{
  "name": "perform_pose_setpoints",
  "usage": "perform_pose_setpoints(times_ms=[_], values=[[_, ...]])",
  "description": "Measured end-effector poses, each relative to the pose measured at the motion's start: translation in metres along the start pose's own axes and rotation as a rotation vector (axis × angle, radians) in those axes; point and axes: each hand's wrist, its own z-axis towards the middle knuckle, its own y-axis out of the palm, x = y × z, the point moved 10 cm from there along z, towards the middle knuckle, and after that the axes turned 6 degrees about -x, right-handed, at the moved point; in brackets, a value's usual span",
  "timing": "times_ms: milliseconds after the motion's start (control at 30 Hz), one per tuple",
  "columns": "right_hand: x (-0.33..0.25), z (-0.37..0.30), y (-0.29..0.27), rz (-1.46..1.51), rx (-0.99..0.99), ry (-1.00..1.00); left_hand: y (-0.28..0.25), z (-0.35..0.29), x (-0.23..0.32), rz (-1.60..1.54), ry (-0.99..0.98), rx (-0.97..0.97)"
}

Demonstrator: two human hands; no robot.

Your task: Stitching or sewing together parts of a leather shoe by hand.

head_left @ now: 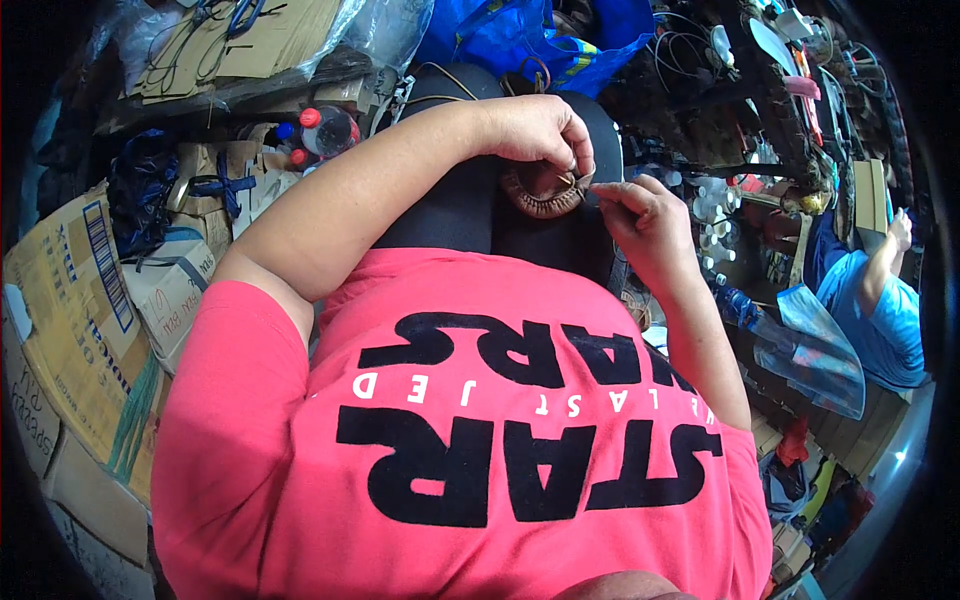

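Note:
Across my dark-trousered lap lies a brown ring with a ribbed edge [545,208], which looks like a motor stator. My left hand [543,132] reaches over it from above, with fingers bent down and closed at the ring's upper right side. A thin pale sliver [568,180] shows just below those fingertips, inside the ring. On the ring's right rim, my right hand [645,212] has thumb and forefinger pinched together. What either pinch holds is too small to make out. Part of the ring is hidden behind my left fingers.
A blue bag [535,40] stands beyond my knees. Bottles with red caps [327,132] and cardboard boxes [85,280] crowd the left. Tangled cables [690,50], small clear bottles [715,215] and a person in a blue shirt [878,320] are on the right.

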Motion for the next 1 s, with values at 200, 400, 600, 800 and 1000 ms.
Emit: perform_pose_setpoints(times_ms=[200, 400, 600, 800, 1000], values=[[-0.008, 0.008, -0.002, -0.002, -0.023, -0.06, 0.0, 0.005, -0.007, -0.06, 0.007, -0.025], [0.018, 0.015, 0.006, 0.181, -0.148, -0.018, -0.002, 0.001, 0.003, 0.084, 0.037, 0.039], [0.052, 0.024, 0.013, 0.328, -0.25, -0.04, 0.005, 0.008, 0.022, 0.476, 0.233, 0.04], [0.057, 0.032, 0.014, 0.372, -0.276, -0.067, -0.002, 0.02, 0.013, 0.472, 0.14, 0.068], [0.045, 0.037, 0.004, 0.227, -0.263, -0.092, -0.005, 0.019, 0.011, 0.453, 0.134, 0.073]])
